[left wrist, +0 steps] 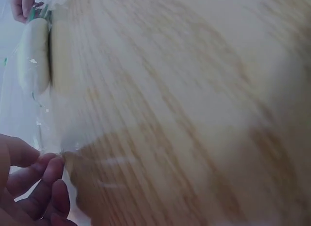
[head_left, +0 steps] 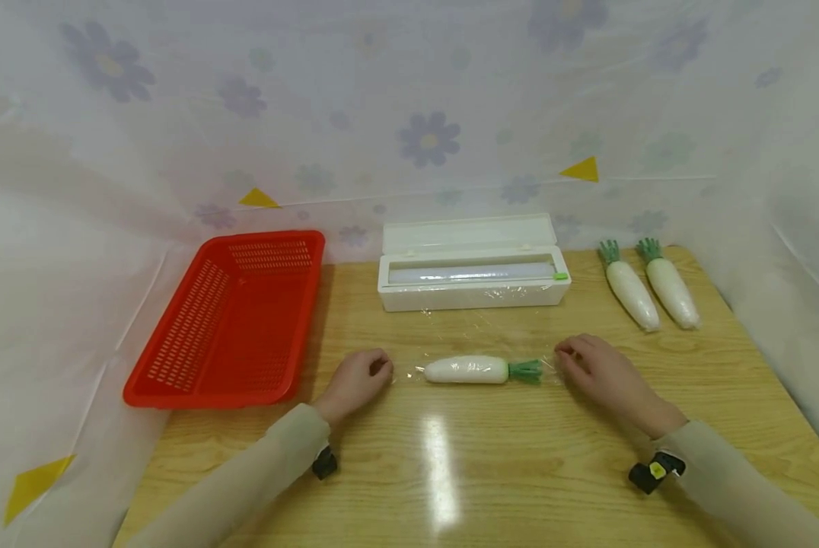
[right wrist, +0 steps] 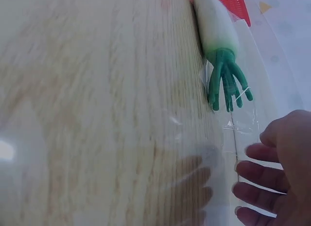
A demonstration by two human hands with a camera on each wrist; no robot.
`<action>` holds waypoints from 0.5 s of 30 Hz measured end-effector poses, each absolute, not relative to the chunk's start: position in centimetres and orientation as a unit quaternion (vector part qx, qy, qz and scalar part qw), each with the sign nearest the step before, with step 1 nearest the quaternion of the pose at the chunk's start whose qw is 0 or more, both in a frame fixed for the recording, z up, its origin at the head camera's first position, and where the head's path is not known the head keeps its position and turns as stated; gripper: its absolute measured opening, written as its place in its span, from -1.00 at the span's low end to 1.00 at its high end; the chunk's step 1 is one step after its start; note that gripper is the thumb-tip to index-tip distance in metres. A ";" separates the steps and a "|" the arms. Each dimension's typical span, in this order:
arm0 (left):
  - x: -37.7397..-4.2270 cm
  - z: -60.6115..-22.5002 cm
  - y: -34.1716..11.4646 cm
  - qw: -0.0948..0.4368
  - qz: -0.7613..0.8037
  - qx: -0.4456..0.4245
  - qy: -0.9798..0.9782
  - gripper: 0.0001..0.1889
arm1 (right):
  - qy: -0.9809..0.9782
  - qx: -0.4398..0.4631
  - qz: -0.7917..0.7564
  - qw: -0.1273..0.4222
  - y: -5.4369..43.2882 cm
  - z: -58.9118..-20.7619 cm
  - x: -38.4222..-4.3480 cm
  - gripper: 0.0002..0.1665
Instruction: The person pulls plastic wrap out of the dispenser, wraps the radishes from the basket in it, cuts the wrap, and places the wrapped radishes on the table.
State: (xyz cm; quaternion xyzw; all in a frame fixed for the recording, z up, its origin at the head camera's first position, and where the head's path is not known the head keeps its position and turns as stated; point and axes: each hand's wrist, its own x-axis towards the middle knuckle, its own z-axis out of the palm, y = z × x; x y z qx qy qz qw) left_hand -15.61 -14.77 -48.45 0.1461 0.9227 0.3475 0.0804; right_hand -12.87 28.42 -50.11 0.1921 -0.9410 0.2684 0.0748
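Observation:
A white radish with green stalks lies on the wooden table, under clear plastic wrap. At the radish's tip end, my left hand pinches the wrap's edge between thumb and fingers; the left wrist view shows the wrap at these fingertips. Beyond the stalks is my right hand, close to the wrap's other end. Its fingers look spread and slightly bent in the right wrist view, with thumb and index tips apart. Behind the radish stands a white wrap box, lid raised, holding a roll.
A red plastic basket sits at the left side of the table. Two more white radishes with green stalks lie at the back right. Flower-patterned white sheeting hangs behind the table and along its sides.

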 end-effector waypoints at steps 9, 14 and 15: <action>-15.4 -48.0 -14.6 0.054 0.359 0.144 0.921 -0.68 | -0.919 0.243 0.245 0.190 27.7 -49.2 -12.1 -0.76; -14.9 -47.3 -13.5 0.014 0.373 0.138 0.917 -0.70 | -0.898 0.321 0.214 0.212 25.9 -48.5 -11.3 -0.73; -14.7 -47.1 -13.2 -0.003 0.361 0.155 0.920 -0.70 | -0.892 0.338 0.212 0.212 25.5 -48.5 -11.2 -0.74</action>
